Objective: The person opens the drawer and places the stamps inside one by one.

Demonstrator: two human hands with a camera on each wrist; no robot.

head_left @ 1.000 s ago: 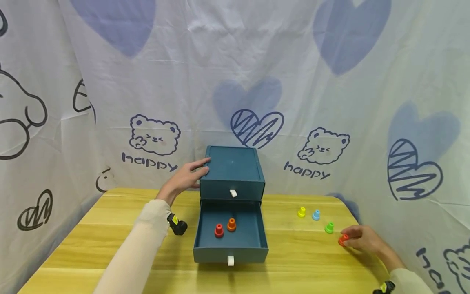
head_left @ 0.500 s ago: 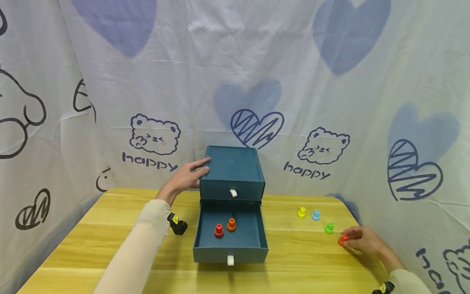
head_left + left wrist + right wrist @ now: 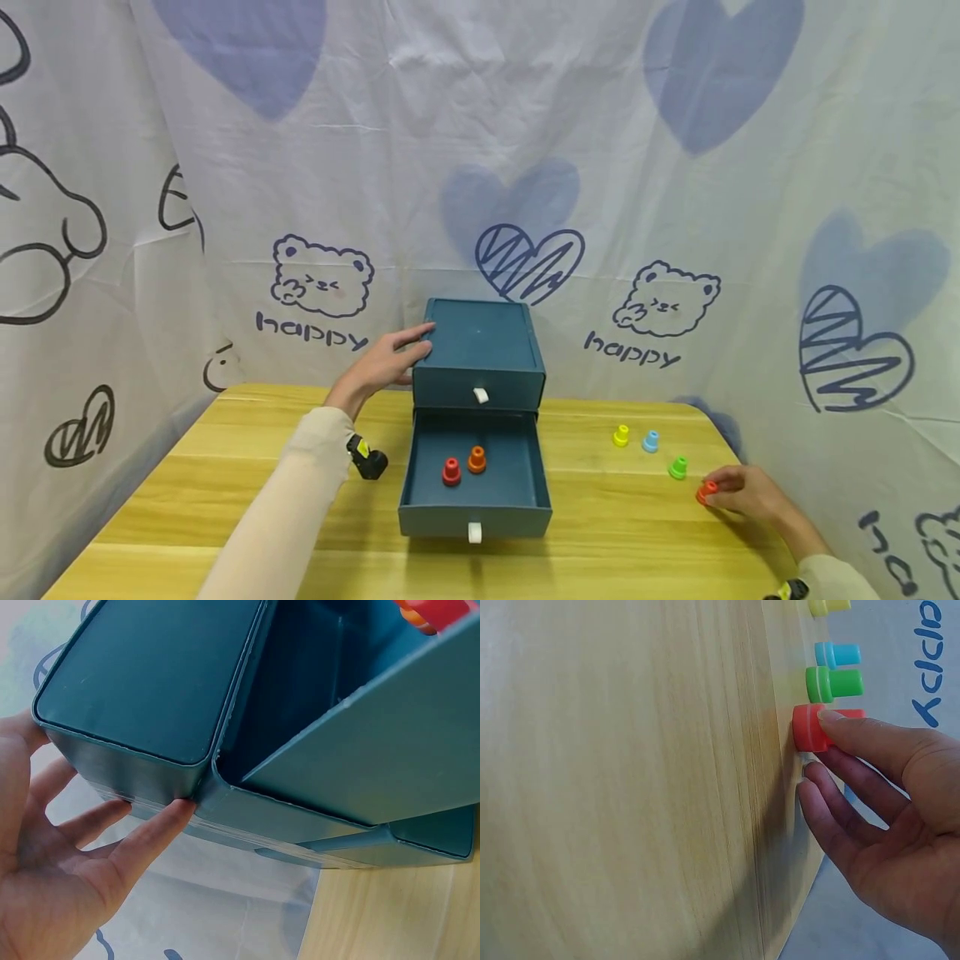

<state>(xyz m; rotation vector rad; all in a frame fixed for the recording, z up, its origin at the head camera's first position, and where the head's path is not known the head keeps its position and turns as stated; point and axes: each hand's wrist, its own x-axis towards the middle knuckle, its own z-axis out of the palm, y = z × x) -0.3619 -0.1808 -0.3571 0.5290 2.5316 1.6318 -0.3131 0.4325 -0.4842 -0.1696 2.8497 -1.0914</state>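
Observation:
My left hand (image 3: pixel 382 360) rests with extended fingers against the left side of a dark teal drawer cabinet (image 3: pixel 480 333). In the left wrist view, its fingertips (image 3: pixel 184 808) touch the cabinet wall. The cabinet's lower drawer (image 3: pixel 476 522) is pulled out, with a dark red peg (image 3: pixel 452 472) and an orange peg (image 3: pixel 477 460) standing inside. At the table's right, my right hand (image 3: pixel 750 492) pinches a red stepped plastic peg (image 3: pixel 808 729) between thumb and finger. That peg stands on the tabletop, and the other fingers are loosely bent below it in the right wrist view.
A green peg (image 3: pixel 678 468), a light blue peg (image 3: pixel 651 442) and a yellow peg (image 3: pixel 621 436) stand on the wooden table (image 3: pixel 615 533), between the cabinet and my right hand. The upper drawer (image 3: pixel 450 388) is closed. Printed cloth (image 3: pixel 420 150) hangs behind and at both sides.
The head view has shifted slightly, so everything sits a little further right. Both hands, the pegs and the drawer keep their places.

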